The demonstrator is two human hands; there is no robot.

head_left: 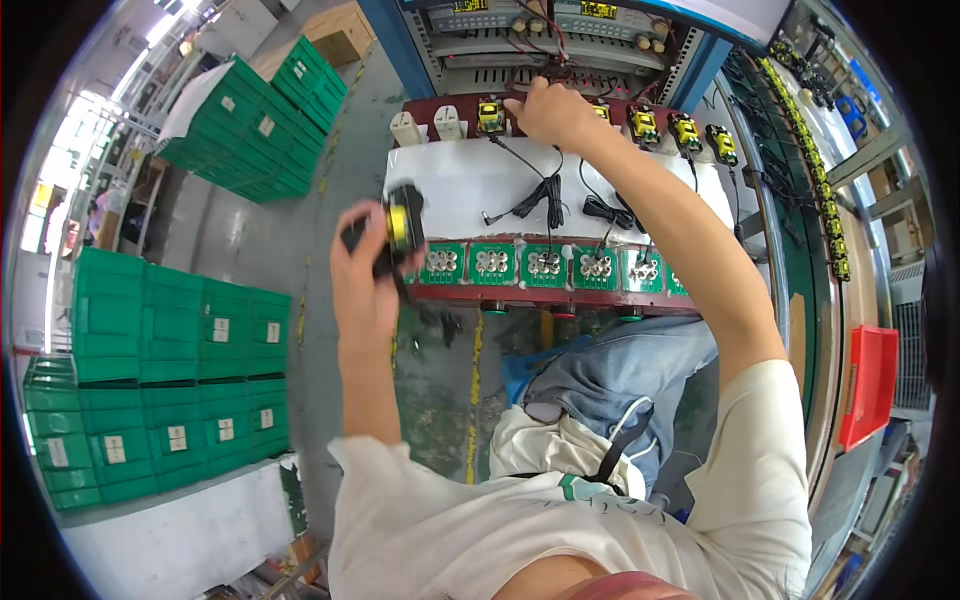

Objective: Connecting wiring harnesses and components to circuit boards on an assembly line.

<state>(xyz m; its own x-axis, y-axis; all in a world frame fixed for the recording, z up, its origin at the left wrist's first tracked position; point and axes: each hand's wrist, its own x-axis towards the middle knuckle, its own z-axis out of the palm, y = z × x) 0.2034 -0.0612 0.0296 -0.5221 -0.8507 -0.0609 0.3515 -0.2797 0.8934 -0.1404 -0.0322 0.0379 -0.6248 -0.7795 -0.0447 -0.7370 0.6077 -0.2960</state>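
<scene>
Head view: my left hand (365,275), left of centre, has its fingers clenched around a black-and-yellow adapter board (400,225) just off the worktop's (460,185) left edge. Farther up, my right hand (550,112) presses curled fingers onto the red socket strip (420,105); whether they grip anything I cannot tell.

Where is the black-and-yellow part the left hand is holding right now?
In the head view, the black-and-yellow part sits in the left hand, left of centre, just off the left end of the row of green test sockets.
</scene>
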